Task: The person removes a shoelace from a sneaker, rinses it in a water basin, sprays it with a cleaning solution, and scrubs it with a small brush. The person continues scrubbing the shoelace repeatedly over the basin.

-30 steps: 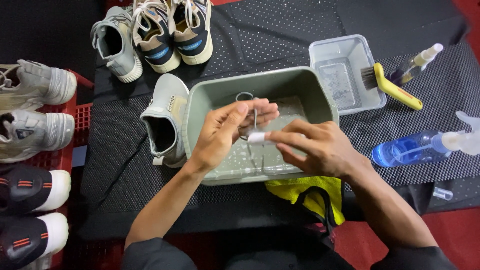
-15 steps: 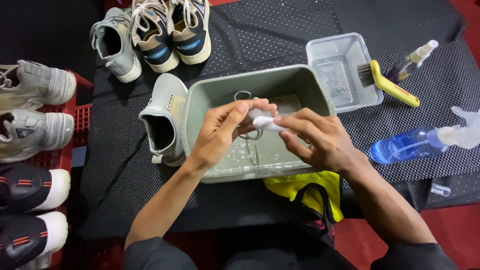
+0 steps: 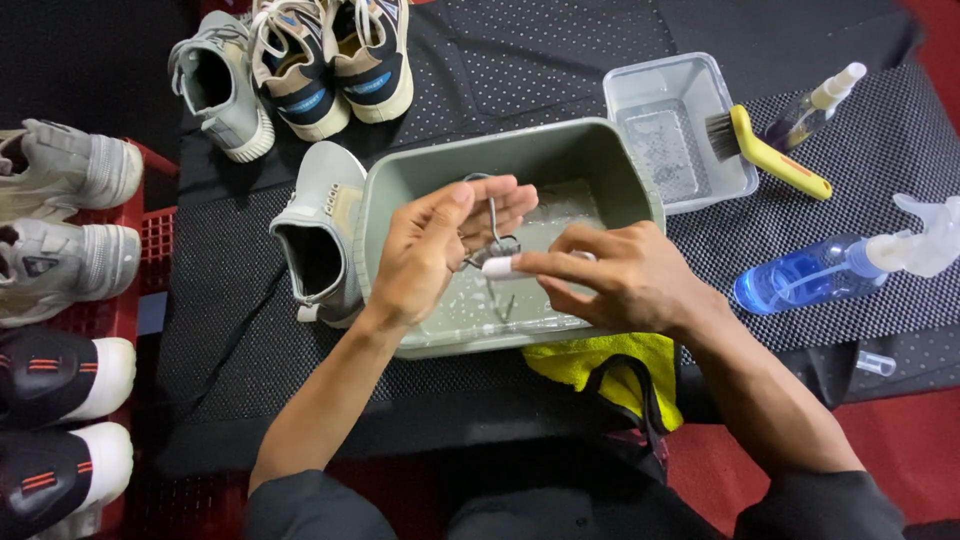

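Fingers of both hands meet over a grey-green basin (image 3: pixel 400 190): the left hand (image 3: pixel 435 250) has its fingers curled loosely around a thin grey shoelace (image 3: pixel 492 225), which loops up past the fingertips and hangs down between the hands, and the right hand (image 3: pixel 620 275) pinches a small white piece (image 3: pixel 497 267) at the lace with thumb and forefinger, the other fingers spread behind. What the white piece is cannot be told.

Black perforated matting (image 3: pixel 230 330) covers the work surface. The basin sits at its middle, shallow soapy water showing at the bottom. Touching the basin's left wall lies a pale grey sneaker (image 3: pixel 315 240), opening towards the near side. Three more sneakers (image 3: pixel 290 70) stand far left, and other shoes rest on a red crate (image 3: pixel 150 240) at the left edge. Just right of the basin's far corner is a clear plastic tub (image 3: pixel 665 130), with a yellow-handled brush (image 3: pixel 770 155) leaning on its right rim. A blue spray bottle (image 3: pixel 820 275) lies to the right, and a small clear bottle (image 3: pixel 815 105) lies beyond it. A yellow cloth (image 3: pixel 590 360) lies under the basin's near edge.
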